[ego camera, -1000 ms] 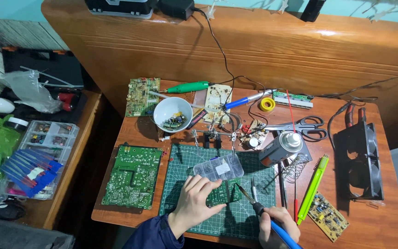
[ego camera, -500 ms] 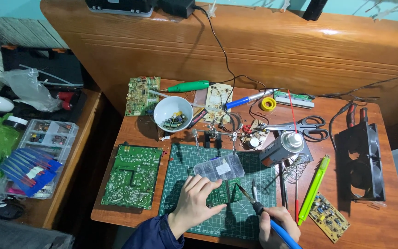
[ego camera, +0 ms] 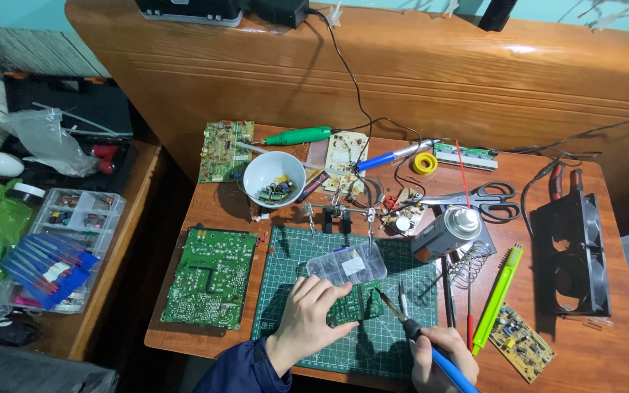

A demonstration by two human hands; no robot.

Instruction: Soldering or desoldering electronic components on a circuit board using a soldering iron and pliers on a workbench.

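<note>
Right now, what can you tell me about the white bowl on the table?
The white bowl is round and smooth, and looks like ceramic or plastic. It stands upright on the brown wooden table, near the back left, beside a green circuit board. Inside lies a small heap of little electronic parts, some dark, some yellow and blue. A thin white stick crosses just behind its rim. Neither hand touches it.

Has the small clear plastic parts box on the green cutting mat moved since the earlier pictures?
No. The small clear plastic parts box lies on the green cutting mat as before, beside the grey spray can and just above the left hand.
</note>
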